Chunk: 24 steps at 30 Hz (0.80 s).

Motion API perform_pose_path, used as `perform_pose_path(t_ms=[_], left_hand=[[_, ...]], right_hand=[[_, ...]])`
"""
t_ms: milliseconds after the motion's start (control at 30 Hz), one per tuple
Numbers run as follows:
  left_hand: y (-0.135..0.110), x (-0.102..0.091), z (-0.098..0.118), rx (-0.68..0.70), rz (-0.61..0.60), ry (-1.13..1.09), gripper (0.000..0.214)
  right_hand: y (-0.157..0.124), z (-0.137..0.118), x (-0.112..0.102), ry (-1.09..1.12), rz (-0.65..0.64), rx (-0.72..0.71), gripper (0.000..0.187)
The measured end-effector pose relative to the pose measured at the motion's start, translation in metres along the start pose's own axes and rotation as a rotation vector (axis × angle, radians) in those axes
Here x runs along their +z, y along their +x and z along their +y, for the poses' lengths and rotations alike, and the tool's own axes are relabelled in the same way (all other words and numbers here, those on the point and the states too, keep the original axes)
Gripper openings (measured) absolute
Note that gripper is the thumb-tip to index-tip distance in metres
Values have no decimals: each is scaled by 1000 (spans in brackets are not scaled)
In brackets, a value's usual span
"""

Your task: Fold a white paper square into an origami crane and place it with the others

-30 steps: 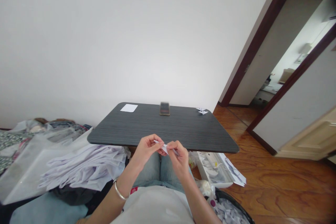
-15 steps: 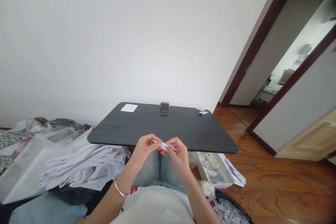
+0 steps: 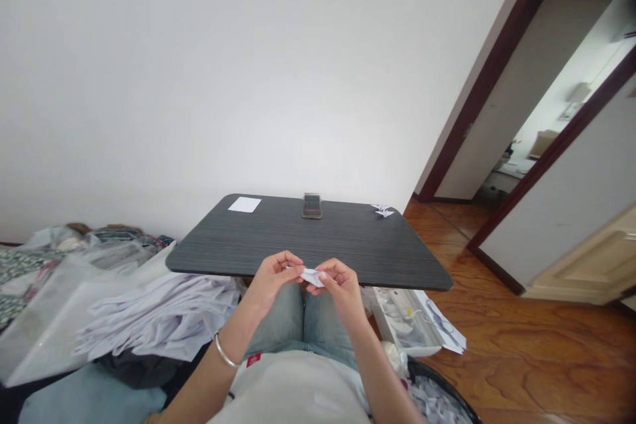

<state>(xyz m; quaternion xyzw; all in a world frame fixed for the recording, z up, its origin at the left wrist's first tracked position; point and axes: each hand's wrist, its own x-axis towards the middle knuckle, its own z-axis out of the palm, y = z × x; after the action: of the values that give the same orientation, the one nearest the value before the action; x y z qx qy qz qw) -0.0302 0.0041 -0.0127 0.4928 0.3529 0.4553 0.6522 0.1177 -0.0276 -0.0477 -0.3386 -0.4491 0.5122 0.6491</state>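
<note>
"Taking the tabletop as a clock with twelve at the wall, where was the folded paper?"

"At six o'clock, about level with the near edge of the dark table. The left hand had thumb and fingers clamped on one end, and the right hand was clamped on the other."

"How did it look?"

"White, small and slim, with a crease and a greyer, shaded face near the middle. It narrowed toward the left fingers. Fingertips covered part of the right end, so I couldn't make out the full shape."

"And the edges?"

"Rounded at the table's corners. The near edge ran from eight o'clock to four; whether the paper was over it or short of it, I couldn't tell."

"Room to move?"

"Dark tabletop stretched from the hands to a small dark device at twelve. A white sheet lay at ten, well apart from folded paper figures at two."
</note>
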Motion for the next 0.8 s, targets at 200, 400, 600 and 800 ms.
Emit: perform_pose_path(t_ms=[200, 400, 600, 800], left_hand=[[1, 0, -1, 71, 3, 57, 22], [0, -1, -1, 98, 0, 83, 21], [0, 1, 0, 94, -25, 71, 20], [-1, 2, 0, 82, -51, 76, 20]], right_hand=[[1, -2, -4, -9, -16, 85, 25], [0, -4, -3, -30, -8, 24, 17], [0, -5, 2, 1, 41, -44, 15], [0, -3, 0, -71, 30, -56, 11]])
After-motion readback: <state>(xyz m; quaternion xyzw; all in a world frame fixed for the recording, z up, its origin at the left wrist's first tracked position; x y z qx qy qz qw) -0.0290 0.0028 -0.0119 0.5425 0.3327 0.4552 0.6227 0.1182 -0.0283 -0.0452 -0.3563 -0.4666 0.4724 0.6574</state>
